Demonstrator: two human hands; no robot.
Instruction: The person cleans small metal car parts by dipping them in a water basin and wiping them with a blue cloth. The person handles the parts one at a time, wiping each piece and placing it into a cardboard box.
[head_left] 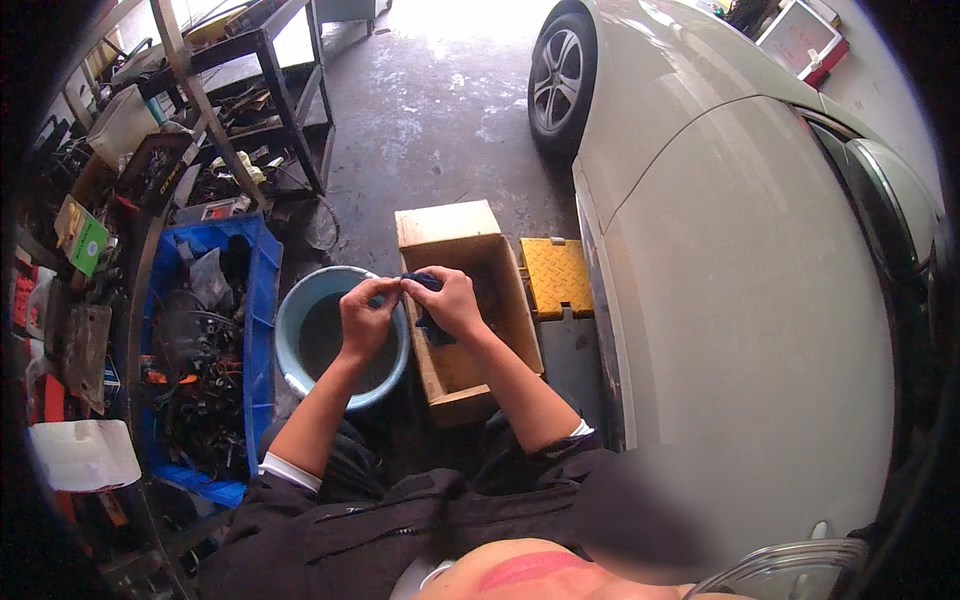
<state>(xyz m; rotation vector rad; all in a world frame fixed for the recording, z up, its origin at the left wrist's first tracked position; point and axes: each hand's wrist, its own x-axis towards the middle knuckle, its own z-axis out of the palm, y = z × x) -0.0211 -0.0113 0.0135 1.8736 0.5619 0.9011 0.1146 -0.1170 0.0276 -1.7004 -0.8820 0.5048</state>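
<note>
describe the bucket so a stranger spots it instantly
From the pale car, look left past the cardboard box. The bucket stands there, below the left hand. Its round, light blue rim sets it apart from the box and the rectangular, darker crate beyond.

Your dark jacket point(380, 530): matt cloth | box point(448, 224) before you: matt cardboard | bucket point(289, 345): smooth plastic | car point(750, 270): glossy painted metal

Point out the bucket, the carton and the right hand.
Bucket point(286, 345): head view, on the left side of its light-blue rim.
Carton point(447, 224): head view, on its far flap.
Right hand point(456, 304): head view, on the middle of the hand.
</note>
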